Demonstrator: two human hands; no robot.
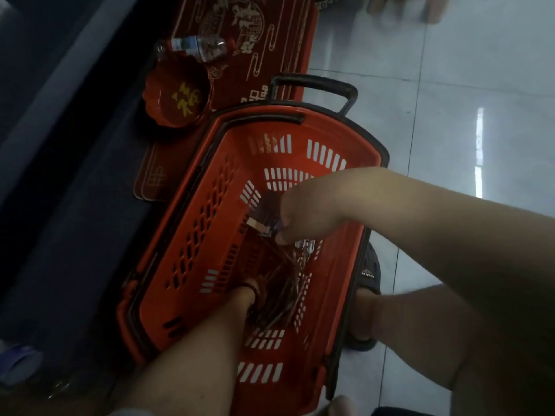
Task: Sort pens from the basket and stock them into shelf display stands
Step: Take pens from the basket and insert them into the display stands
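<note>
A red plastic shopping basket (192,235) with black rim and handles sits on the floor below me. A loose pile of dark pens (279,292) lies on its bottom. My left hand (244,298) reaches down into the pile, fingers buried among the pens. My right hand (303,214) hovers over the basket's middle, fingers closed on a small purple card pack (265,217). Whether my left hand grips any pens is hidden.
A red scalloped bowl (177,99) and a clear water bottle (195,49) rest on red printed mats (270,40) beyond the basket. Dark shelving base runs along the left. My sandalled foot (365,298) stands right of the basket on pale tiled floor (465,85).
</note>
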